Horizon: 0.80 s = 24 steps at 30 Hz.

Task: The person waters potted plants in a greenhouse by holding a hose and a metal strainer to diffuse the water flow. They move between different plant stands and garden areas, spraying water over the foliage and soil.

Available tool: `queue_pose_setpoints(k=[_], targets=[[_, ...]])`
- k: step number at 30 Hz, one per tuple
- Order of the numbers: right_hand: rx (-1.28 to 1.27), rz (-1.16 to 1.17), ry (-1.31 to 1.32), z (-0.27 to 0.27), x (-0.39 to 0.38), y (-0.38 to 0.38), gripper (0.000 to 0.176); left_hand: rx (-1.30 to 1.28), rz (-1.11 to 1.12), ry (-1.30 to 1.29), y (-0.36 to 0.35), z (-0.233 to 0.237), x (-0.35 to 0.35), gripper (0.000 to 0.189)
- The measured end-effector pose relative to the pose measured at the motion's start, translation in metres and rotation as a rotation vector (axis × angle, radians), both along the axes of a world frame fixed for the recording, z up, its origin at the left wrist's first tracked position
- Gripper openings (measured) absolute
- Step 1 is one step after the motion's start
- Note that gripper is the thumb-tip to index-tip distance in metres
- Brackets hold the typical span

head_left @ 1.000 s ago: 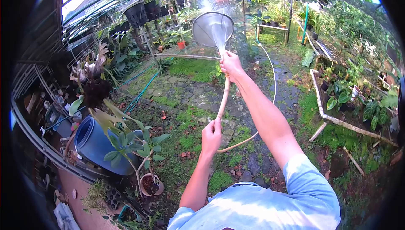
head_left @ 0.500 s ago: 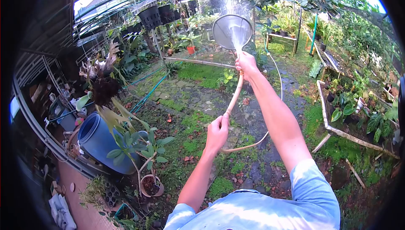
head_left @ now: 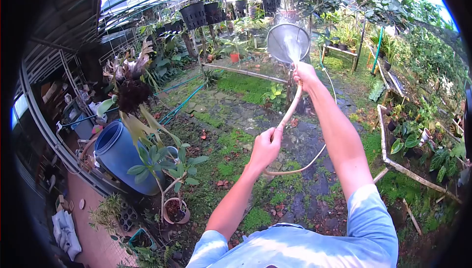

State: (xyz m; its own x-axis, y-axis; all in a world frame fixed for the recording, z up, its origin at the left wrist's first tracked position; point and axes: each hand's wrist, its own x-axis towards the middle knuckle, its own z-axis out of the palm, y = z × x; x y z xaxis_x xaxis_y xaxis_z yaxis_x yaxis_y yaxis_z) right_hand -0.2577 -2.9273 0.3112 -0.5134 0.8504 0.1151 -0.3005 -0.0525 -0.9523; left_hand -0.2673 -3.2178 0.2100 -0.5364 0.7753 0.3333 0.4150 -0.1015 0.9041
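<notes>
The right hand (head_left: 306,74) has its grip closed around the end of a long beige flexible hose (head_left: 289,112), arm outstretched. The left hand (head_left: 265,147) has its grip wrapped around the same hose lower down. A round fan of water (head_left: 288,43) sprays from the end. A large blue plastic barrel (head_left: 115,152) stands well left, among plants.

Left hand (head_left: 266,147) fisted, nearer the body; right hand (head_left: 305,74) — apparently clenched — stretched farther out.
</notes>
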Motion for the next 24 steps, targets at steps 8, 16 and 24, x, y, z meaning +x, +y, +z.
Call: queue_pose_setpoints(k=[8, 16, 24], targets=[[0.204, -0.036, -0.077, 0.137, -0.028, 0.024, 0.013, 0.164, 0.042, 0.057, 0.036, 0.104, -0.038, 0.046], [0.094, 0.180, 0.178, 0.186, -0.051, 0.058, 0.005, 0.192, 0.231, 0.299, 0.043, 0.179, -0.077, 0.053], [0.012, 0.308, 0.157, 0.264, -0.080, 0.119, 0.008, 0.258, 0.323, 0.541, 0.088, 0.228, -0.091, 0.052]])
